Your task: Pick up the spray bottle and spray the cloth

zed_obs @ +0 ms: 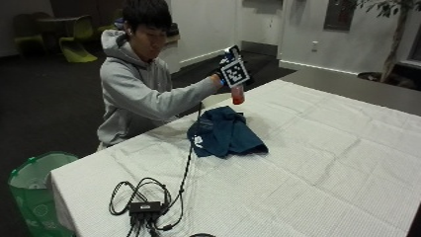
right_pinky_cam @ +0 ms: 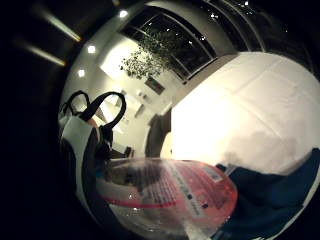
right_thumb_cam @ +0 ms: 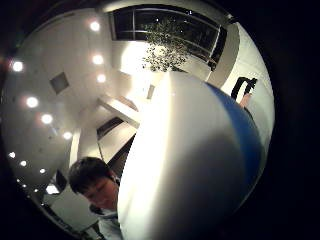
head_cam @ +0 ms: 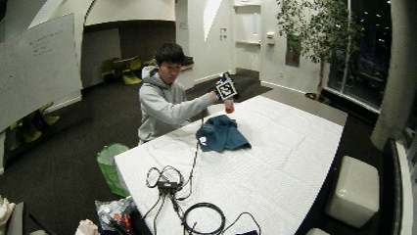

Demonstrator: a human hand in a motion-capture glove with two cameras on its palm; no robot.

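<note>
Spray bottle (zed_obs: 237, 95) first: it is off the surface (zed_obs: 315, 163), held up in the gloved right hand (zed_obs: 227, 74) above and just beyond the far edge of the cloth (zed_obs: 225, 132), its reddish lower body hanging below the hand in the outside view. From the little-finger-side palm camera the clear body with its red label (right_pinky_cam: 172, 195) fills the near field, close against the palm, with the dark blue cloth (right_pinky_cam: 272, 192) beside it on the white cover; the thumb-side camera is largely blocked by a white and blue curved part (right_thumb_cam: 200, 165), probably the bottle's head. So the pick-up looks done and the spraying step is in hand. Judging from the bottle's place, the next move calls for pointing the nozzle down toward the crumpled cloth and squeezing the trigger, perhaps after bringing the hand a little nearer over the heap so the mist lands on fabric and not on the cover around it. As for the hands, the right one is wrapped round the upper part of the bottle; which finger sits on the trigger I cannot tell, since the fingers are hidden. The other hand is not visible. Nearer the camera, a black cable (zed_obs: 188, 170) runs along the surface to a small box (zed_obs: 146, 206), and a green bin (zed_obs: 33, 190) stands on the floor beside the surface's corner.
</note>
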